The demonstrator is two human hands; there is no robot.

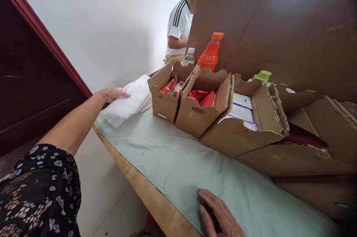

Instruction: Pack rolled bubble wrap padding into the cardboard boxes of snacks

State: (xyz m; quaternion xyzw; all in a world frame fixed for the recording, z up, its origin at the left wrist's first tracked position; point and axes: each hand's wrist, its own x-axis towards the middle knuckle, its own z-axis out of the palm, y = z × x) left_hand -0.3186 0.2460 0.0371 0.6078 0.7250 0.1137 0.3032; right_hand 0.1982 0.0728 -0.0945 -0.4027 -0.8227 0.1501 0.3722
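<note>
My left hand [113,93] reaches far out to the table's left end and lies flat, fingers stretched, on a stack of clear plastic bags [131,99]. My right hand [219,214] rests palm down with fingers extended on the pale green table cover [173,162] near the front edge, holding nothing. Just right of the bags stand open cardboard boxes: one [165,106] with red packets, a second [195,116] with red pouches, and a third [245,133] with white packets.
An orange drink bottle [210,53], a small clear bottle [189,57] and a green-capped item [262,76] stand behind the boxes. A large cardboard sheet [279,25] leans at the back right. Another person in a white shirt [178,25] sits beyond. A dark wooden door [30,69] is left.
</note>
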